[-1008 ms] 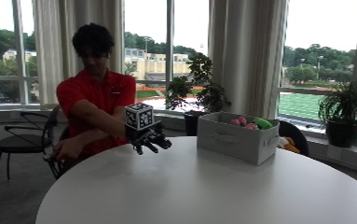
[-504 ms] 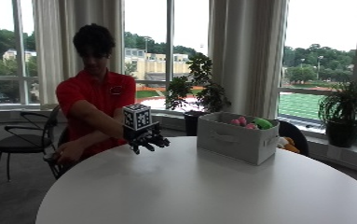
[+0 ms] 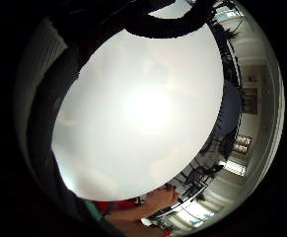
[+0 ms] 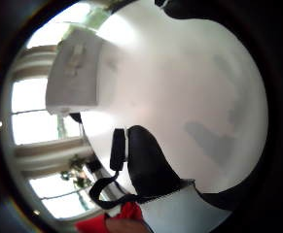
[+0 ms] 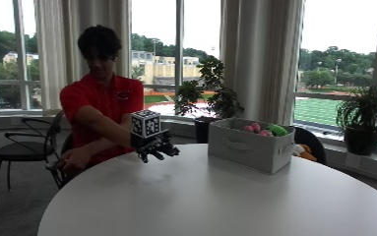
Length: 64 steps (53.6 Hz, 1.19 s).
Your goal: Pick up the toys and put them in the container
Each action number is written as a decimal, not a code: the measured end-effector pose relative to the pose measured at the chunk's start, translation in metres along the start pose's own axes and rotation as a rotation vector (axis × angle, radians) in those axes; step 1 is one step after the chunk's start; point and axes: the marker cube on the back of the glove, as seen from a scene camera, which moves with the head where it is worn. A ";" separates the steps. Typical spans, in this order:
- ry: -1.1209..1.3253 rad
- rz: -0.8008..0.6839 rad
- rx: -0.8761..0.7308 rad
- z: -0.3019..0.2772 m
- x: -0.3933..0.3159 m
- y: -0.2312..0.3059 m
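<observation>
My gloved right hand [image 5: 155,147] hovers just above the round white table [image 5: 227,201] near its far left edge, fingers hanging relaxed and holding nothing. To its right, at the back of the table, stands the grey fabric container [image 5: 250,147] with pink and green toys [image 5: 263,130] showing over its rim. In the thumb side palm view the container [image 4: 75,73] stands on the bare tabletop [image 4: 189,97] beyond my thumb [image 4: 148,162]. The little finger side palm view shows only tabletop [image 3: 143,108] under the palm.
The person's bare left hand [image 5: 67,162] rests low beside the table's edge. An orange soft toy [image 5: 304,151] lies on a dark chair behind the container. Potted plants [image 5: 365,118] stand along the windows, and a black chair [image 5: 17,147] stands at the left.
</observation>
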 end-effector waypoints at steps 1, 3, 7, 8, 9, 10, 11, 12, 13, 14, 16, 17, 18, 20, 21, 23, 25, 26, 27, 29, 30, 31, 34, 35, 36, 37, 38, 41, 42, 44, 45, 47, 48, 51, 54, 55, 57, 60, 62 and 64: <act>-0.002 0.001 0.000 0.000 0.000 0.000; -0.003 0.002 -0.001 0.000 0.000 0.000; 0.000 0.000 0.004 0.000 0.001 0.001; 0.001 -0.001 0.004 0.000 0.001 0.001; 0.002 -0.001 0.003 0.000 0.001 0.001; 0.001 -0.001 0.002 -0.001 0.002 0.002; 0.000 0.001 0.000 -0.001 0.002 0.002; -0.001 0.003 -0.002 -0.002 0.002 0.001; -0.001 0.005 -0.002 -0.002 0.003 0.001; -0.002 0.006 -0.003 -0.002 0.003 0.001; -0.003 0.007 -0.004 -0.002 0.003 0.003; -0.004 0.007 -0.005 -0.002 0.004 0.004; -0.004 0.007 -0.006 -0.002 0.004 0.006; -0.004 0.007 -0.006 -0.002 0.004 0.008; -0.003 0.007 -0.005 -0.002 0.004 0.009; -0.002 0.005 -0.001 -0.002 0.005 0.009; -0.003 0.005 0.001 -0.003 0.006 0.009; -0.003 0.007 0.002 -0.003 0.007 0.008; -0.004 0.010 0.002 -0.003 0.008 0.008; -0.005 0.014 -0.001 -0.002 0.008 0.009; -0.005 0.015 -0.004 -0.002 0.009 0.010; -0.006 0.016 -0.007 -0.001 0.009 0.011; -0.006 0.019 -0.007 -0.001 0.010 0.010; -0.007 0.018 -0.005 -0.001 0.010 0.009; -0.008 0.016 -0.004 -0.001 0.010 0.008; -0.009 0.013 -0.004 -0.001 0.011 0.008; -0.008 0.011 -0.004 -0.002 0.011 0.007; 0.001 0.013 -0.001 -0.003 0.011 0.006; 0.005 0.013 0.002 -0.003 0.011 0.006; 0.007 0.010 0.007 -0.003 0.010 0.005; 0.008 0.007 0.007 -0.004 0.010 0.005; 0.009 0.002 0.006 -0.005 0.010 0.005; 0.012 0.001 0.007 -0.005 0.011 0.005; 0.022 0.001 0.015 -0.006 0.012 0.005; 0.018 0.001 0.016 -0.008 0.014 0.005; 0.015 0.002 0.017 -0.008 0.014 0.005; 0.009 0.003 0.021 -0.009 0.016 0.004; 0.006 0.010 0.021 -0.009 0.018 0.003; 0.005 0.014 0.017 -0.008 0.019 0.003; 0.004 0.015 0.014 -0.008 0.020 0.004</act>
